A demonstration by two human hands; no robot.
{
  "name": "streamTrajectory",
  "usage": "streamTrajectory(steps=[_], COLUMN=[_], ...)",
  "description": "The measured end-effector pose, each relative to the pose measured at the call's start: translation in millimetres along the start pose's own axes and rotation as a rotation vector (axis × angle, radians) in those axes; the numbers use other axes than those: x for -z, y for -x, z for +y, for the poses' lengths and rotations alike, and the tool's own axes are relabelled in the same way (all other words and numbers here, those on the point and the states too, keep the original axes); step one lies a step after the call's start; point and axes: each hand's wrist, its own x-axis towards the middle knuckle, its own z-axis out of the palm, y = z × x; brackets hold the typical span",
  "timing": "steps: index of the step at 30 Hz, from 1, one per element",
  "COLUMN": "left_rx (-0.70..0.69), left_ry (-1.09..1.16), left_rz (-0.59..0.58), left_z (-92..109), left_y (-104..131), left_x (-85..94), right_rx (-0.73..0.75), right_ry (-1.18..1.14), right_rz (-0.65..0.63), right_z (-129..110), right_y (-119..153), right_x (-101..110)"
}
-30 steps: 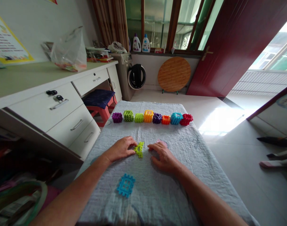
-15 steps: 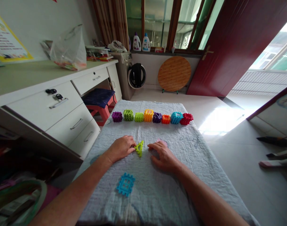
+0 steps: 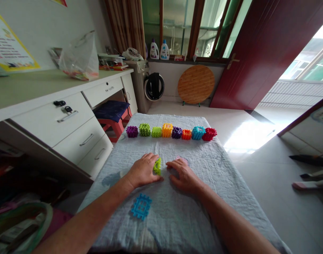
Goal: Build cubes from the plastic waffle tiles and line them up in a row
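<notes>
My left hand (image 3: 144, 170) is on the cloth with a lime-green triangular building-block piece (image 3: 157, 166) between its fingers and thumb. The fingers lie along the piece's far end and the thumb along its near end; the palm hides its left part. To the right, apart from that piece, my right hand (image 3: 184, 176) rests on the cloth with fingers stretched out, holding nothing. A flat blue square building-block piece (image 3: 141, 207) with toothed edges lies nearer to me, below my left forearm.
Across the far part of the cloth-covered table (image 3: 161, 218) stands a row of toothed cubes, from a purple cube (image 3: 132, 131) to a red cube (image 3: 210, 134). On the left are a white desk (image 3: 71, 120) and a stool (image 3: 112, 113).
My left hand has moved right and spread from the green piece's left corner to around its two ends. My right hand and the blue piece have stayed put.
</notes>
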Motion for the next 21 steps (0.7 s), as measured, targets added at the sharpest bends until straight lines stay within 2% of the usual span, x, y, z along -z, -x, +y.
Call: streamTrajectory(steps=[4,8,16,21], left_rx=[0.142,0.215,0.279,0.256], left_ry=[-0.033,-0.025,-0.087,-0.104], left_rz=[0.043,0.018,-0.009,-0.034], left_z=[10.4,13.1,14.4,7.2], left_y=[0.2,0.4,4.4,6.0], left_x=[-10.5,-13.2,-10.3,-2.3], right_rx=[-0.001,-0.001,0.007,0.005], right_ry=[0.006,0.013,0.021,0.022], right_rz=[0.003,0.0,0.004,-0.008], right_z=[-0.2,0.6,1.9,0.9], right_y=[0.7,0.6,1.5,2.1], right_x=[0.0,0.2,-0.2,1.9])
